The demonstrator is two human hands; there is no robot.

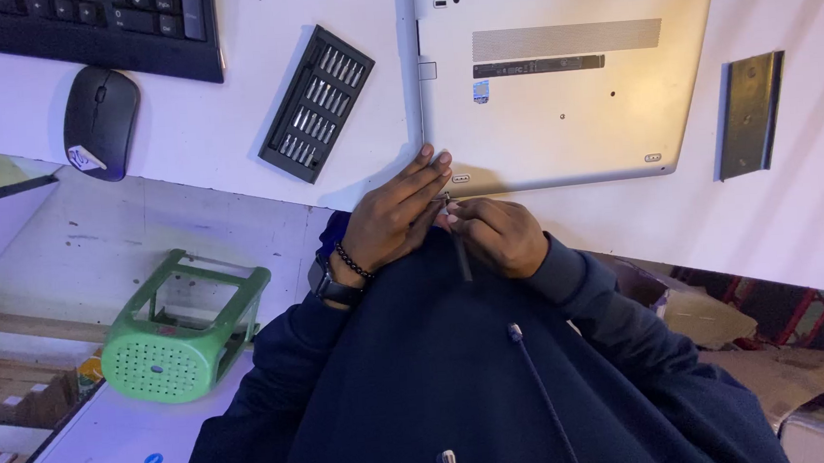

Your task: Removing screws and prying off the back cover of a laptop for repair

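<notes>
A thin dark screwdriver is held between both hands at the near edge of the silver laptop, which lies bottom-up on the white table. The right hand is closed around the upper part of the shaft, while the fingers of the left hand are pinched at its tip, just beside the laptop's near left corner. The long axis of the screwdriver runs from the body towards the laptop, tip end nearest the casing. Both hands are equally close to the tip. The tip itself is hidden by the fingers, so it cannot be told whether a bit is seated. An open black case of bits lies to the left of the laptop, apart from the hands, nearer the left one. A dark flat lid lies to the right.
</notes>
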